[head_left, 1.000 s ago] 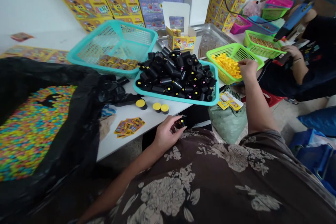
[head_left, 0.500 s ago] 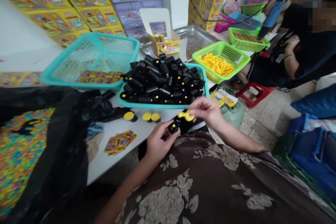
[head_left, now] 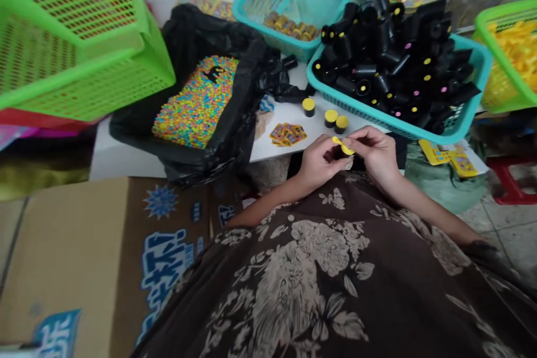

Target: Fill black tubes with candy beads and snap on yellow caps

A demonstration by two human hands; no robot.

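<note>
Head camera: the yellow plastic piece (head_left: 343, 147), its long axis slanting down rightward, lies between the curled left hand (head_left: 319, 162), whose hold is unclear, and the right hand (head_left: 376, 154) pinching it.

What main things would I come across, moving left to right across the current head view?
Large green basket → heap of multicolored pellets → printed cards → left hand → small yellow piece → right hand → pale green sack → red stool.

Dim, flat light; edges stretched, blurred.
</note>
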